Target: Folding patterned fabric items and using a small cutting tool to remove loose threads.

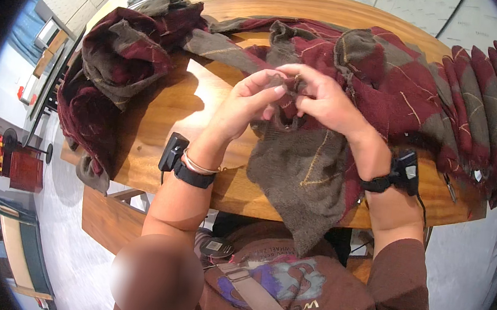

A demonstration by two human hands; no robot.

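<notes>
A maroon and grey-brown argyle knit garment (306, 165) with yellow lines lies in front of me, its lower grey part hanging over the table's near edge. My left hand (249, 101) pinches a grey knit edge of it between thumb and fingers. Close beside it, my right hand (328, 100) grips the same edge, fingers curled inward. Between the two hands the knit forms a small loop-like opening. Whether a needle or thread is in the fingers cannot be made out. More of the same knit fabric (399, 84) spreads behind and right of my right hand.
A rumpled heap of matching knitwear (123, 58) covers the left side of the wooden table (141, 153). Several folded knit pieces (481, 110) stand in a row at the right edge. Small thread snips (450, 188) lie near them. A wooden bench (108, 217) is below left.
</notes>
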